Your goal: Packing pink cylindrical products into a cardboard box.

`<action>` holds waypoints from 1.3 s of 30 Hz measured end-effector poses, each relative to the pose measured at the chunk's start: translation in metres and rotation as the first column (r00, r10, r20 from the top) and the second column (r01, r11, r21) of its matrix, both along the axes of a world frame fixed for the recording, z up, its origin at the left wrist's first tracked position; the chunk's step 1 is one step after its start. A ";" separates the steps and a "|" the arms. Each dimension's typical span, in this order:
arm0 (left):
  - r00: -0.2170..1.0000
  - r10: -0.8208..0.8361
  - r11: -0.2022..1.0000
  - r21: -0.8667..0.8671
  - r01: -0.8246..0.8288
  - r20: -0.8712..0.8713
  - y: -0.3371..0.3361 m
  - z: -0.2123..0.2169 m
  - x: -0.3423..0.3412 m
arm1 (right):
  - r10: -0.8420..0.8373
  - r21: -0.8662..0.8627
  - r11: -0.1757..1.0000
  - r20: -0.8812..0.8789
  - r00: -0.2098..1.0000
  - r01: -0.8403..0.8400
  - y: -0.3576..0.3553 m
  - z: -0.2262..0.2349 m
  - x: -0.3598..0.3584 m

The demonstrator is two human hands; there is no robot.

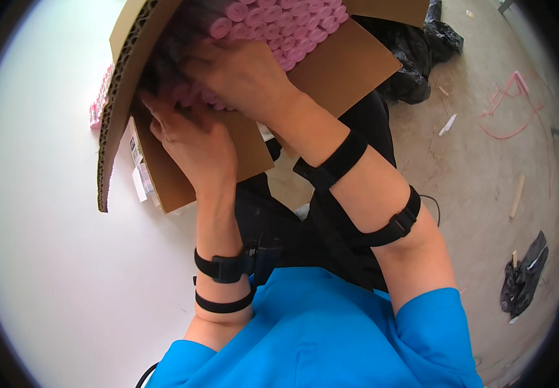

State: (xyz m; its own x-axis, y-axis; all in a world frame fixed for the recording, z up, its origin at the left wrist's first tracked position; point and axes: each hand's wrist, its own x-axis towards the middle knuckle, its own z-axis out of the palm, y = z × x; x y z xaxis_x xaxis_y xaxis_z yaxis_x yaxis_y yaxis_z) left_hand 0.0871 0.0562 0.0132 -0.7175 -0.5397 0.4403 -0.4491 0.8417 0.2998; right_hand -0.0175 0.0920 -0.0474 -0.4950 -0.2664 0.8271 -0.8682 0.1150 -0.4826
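both hands are inside an open cardboard box (344, 71) that sits at the edge of a white table (46, 258). the box is packed with pink tubes (292, 26) standing on end. the left hand (195, 145) and right hand (244, 74) press among the tubes with curled fingers; whether either has closed on a tube, i cannot tell. the box looks nearly full, so most tubes remain inside. a few pink packs (100, 100) lie on the table behind the box flap.
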 end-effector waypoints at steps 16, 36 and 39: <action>1.000 -0.007 0.994 0.110 0.005 0.015 -0.026 0.008 -0.018 | -0.003 -0.034 0.999 -0.004 1.000 0.002 -0.001 -0.003 -0.002; 0.931 -0.295 0.945 0.080 0.318 -0.213 0.041 -0.005 0.047 | 0.128 0.008 0.992 -0.163 0.978 -0.129 -0.002 0.005 0.002; 0.685 -0.723 0.691 0.059 0.721 0.090 0.020 -0.013 0.130 | 0.072 0.119 0.992 -0.169 0.983 -0.053 -0.002 0.017 0.010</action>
